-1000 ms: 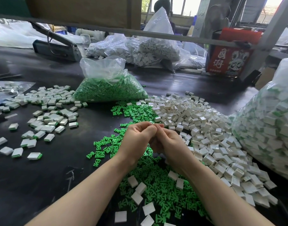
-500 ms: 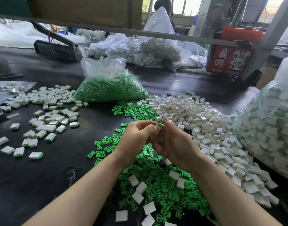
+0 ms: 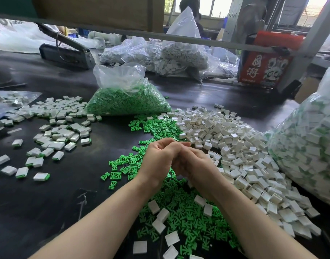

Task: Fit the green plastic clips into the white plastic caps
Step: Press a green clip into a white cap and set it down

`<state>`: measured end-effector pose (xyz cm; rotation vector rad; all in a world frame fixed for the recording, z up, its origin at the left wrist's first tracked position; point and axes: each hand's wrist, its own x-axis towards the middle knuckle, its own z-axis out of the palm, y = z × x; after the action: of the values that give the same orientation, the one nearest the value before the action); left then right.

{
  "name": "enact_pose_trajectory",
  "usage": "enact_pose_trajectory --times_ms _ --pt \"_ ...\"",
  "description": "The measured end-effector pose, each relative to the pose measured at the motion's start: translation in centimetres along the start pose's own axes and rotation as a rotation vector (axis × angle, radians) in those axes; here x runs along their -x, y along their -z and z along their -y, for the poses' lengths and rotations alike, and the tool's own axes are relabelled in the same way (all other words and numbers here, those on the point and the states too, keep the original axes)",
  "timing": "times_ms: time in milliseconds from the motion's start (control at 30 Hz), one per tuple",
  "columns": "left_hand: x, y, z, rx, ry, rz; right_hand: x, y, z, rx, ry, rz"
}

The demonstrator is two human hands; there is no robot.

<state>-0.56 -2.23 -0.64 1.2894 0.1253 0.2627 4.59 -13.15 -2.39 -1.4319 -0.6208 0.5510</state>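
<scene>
My left hand and my right hand meet above the middle of the black table, fingers curled and pressed against each other. The small piece pinched between them is hidden by the fingers. Loose green clips lie scattered under and in front of my wrists, with a few white caps on top. A big heap of white caps spreads to the right of my hands. Caps with green clips in them lie spread out at the left.
A clear bag of green clips stands behind the hands. At the right edge bulges a large bag of fitted caps. Bags of white parts, a red box and a black device sit at the back under a metal bar.
Half a second ago a green clip tip showed between the raised fingertips. The hands have since closed together over it and dropped slightly.
</scene>
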Motion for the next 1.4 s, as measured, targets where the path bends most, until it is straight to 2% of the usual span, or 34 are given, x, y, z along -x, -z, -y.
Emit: enact_pose_trajectory --times_ms 733,833,1033,1133,1200,1267,1333,1400 --pt "-0.2 -0.1 0.1 0.039 0.015 0.031 -0.1 0.0 0.0 -0.104 -0.045 -0.011" --pt "-0.5 0.6 0.3 -0.003 -0.001 0.07 -0.3 0.2 0.1 -0.119 -0.094 -0.01" --pt "-0.7 1.8 -0.1 -0.065 -0.056 0.229 -0.2 0.8 0.6 -0.308 -0.126 0.05" --pt "-0.5 1.8 -0.3 -0.126 -0.088 0.244 0.0 1.2 1.0 -0.191 -0.152 0.028" --pt "-0.5 1.8 -0.4 -0.178 -0.122 0.206 0.1 1.5 1.3 -0.029 -0.079 -0.123" --pt "-0.7 1.8 -0.6 -0.258 -0.155 0.123 0.2 1.7 1.5 0.099 0.08 -0.287" --pt "-0.8 2.0 -0.9 -0.303 -0.165 0.07 0.3 1.5 1.8 0.215 0.23 -0.351" --pt "-0.9 2.2 -1.2 -0.322 -0.174 0.056 0.5 1.1 1.9 0.279 0.303 -0.365"
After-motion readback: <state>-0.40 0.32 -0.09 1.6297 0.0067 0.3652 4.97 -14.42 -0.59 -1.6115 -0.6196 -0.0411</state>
